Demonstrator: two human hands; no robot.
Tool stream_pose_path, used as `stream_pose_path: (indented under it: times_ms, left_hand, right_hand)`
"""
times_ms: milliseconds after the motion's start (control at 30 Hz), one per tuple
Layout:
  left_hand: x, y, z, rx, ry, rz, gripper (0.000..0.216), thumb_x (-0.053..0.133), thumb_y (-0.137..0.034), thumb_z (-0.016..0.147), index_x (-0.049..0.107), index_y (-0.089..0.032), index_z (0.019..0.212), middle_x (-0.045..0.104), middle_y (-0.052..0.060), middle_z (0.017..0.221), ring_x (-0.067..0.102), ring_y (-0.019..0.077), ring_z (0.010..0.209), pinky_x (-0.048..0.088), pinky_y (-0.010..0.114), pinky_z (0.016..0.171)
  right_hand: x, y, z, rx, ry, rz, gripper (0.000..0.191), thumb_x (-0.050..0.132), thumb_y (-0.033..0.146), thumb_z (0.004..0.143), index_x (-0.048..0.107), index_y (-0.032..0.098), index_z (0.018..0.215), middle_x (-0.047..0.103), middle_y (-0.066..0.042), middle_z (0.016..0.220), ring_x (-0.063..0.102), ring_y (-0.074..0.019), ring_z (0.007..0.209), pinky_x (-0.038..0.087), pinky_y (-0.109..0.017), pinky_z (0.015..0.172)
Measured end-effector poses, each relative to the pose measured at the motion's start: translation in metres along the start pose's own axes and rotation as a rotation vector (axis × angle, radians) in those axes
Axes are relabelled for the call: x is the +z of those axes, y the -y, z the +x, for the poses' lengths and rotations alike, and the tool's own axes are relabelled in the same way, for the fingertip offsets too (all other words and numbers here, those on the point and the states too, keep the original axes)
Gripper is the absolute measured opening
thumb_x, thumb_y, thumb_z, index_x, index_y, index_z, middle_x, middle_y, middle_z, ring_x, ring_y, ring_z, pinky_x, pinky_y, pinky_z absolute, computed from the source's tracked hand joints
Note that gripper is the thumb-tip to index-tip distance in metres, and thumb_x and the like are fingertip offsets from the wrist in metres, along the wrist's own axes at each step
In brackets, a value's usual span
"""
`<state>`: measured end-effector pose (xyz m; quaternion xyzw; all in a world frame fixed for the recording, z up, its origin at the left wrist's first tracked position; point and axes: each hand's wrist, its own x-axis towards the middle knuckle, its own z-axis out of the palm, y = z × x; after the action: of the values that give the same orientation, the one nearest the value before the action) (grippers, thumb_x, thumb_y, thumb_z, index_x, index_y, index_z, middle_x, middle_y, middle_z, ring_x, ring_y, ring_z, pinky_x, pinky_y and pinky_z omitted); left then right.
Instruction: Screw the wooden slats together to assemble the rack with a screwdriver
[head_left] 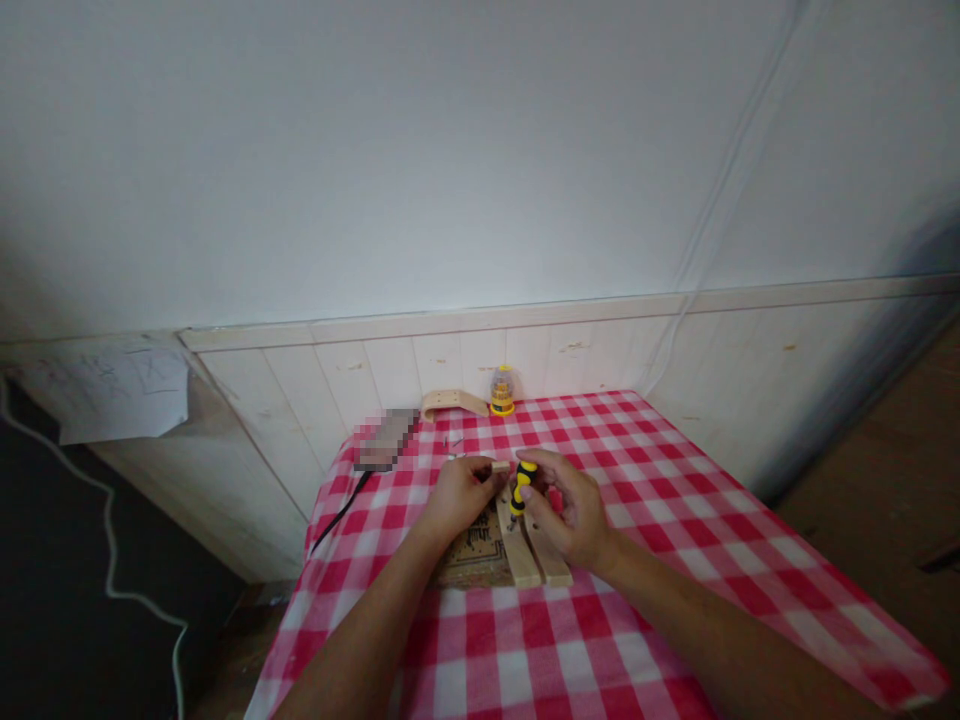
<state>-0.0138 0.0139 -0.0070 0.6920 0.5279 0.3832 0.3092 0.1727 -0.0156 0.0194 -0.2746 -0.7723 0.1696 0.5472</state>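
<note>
My right hand is closed around a small black and yellow screwdriver, held upright with its tip down on pale wooden slats. My left hand rests beside it, fingers curled onto the end of a wooden piece at the top of the slats. The slats lie partly over a brown printed sheet on the red and white checked tablecloth.
Along the wall side of the table stand a curved wooden part, a yellow-based clear container and a blurred grey object with a black cable. Small screws lie near it. Table edges drop off left and right.
</note>
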Motion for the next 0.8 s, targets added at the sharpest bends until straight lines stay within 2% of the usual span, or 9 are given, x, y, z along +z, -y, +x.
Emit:
stream_pose_path:
  times_ms: [300, 433, 567, 800]
  left_hand:
    - [0.0007, 0.0033, 0.0019, 0.014, 0.007, 0.003, 0.026, 0.058, -0.036, 0.083, 0.071, -0.016, 0.074, 0.073, 0.003, 0.074, 0.061, 0.0164, 0.067, 0.044, 0.025, 0.064]
    - [0.0011, 0.0051, 0.002, 0.023, 0.004, 0.009, 0.027, 0.058, -0.037, 0.084, 0.07, -0.016, 0.073, 0.071, 0.003, 0.069, 0.061, 0.0168, 0.068, 0.045, 0.026, 0.066]
    - [0.0008, 0.0043, 0.0023, 0.018, 0.006, 0.018, 0.027, 0.057, -0.037, 0.084, 0.071, -0.016, 0.074, 0.073, 0.003, 0.073, 0.062, 0.0166, 0.068, 0.044, 0.025, 0.064]
    - [0.0006, 0.0054, 0.0033, 0.024, -0.001, 0.033, 0.026, 0.057, -0.034, 0.083, 0.067, -0.016, 0.067, 0.066, 0.001, 0.062, 0.06, 0.016, 0.066, 0.044, 0.025, 0.065]
  right_hand:
    - [0.0012, -0.0024, 0.0008, 0.008, -0.005, 0.024, 0.031, 0.059, 0.018, 0.089, 0.059, 0.021, 0.119, 0.07, -0.005, 0.088, 0.067, -0.016, 0.067, 0.055, -0.027, 0.06]
    - [0.0026, -0.004, 0.0001, 0.031, -0.019, 0.023, 0.03, 0.061, 0.019, 0.088, 0.059, 0.021, 0.119, 0.067, -0.002, 0.08, 0.064, -0.0151, 0.063, 0.054, -0.026, 0.058]
    - [0.0034, -0.0049, 0.0003, 0.042, -0.031, 0.022, 0.029, 0.064, 0.02, 0.087, 0.059, 0.021, 0.116, 0.063, 0.0, 0.075, 0.061, -0.0141, 0.06, 0.052, -0.025, 0.055]
    - [0.0069, -0.0058, 0.0015, 0.064, -0.066, 0.053, 0.031, 0.071, 0.022, 0.084, 0.059, 0.022, 0.112, 0.059, 0.004, 0.07, 0.056, -0.0118, 0.055, 0.047, -0.022, 0.051]
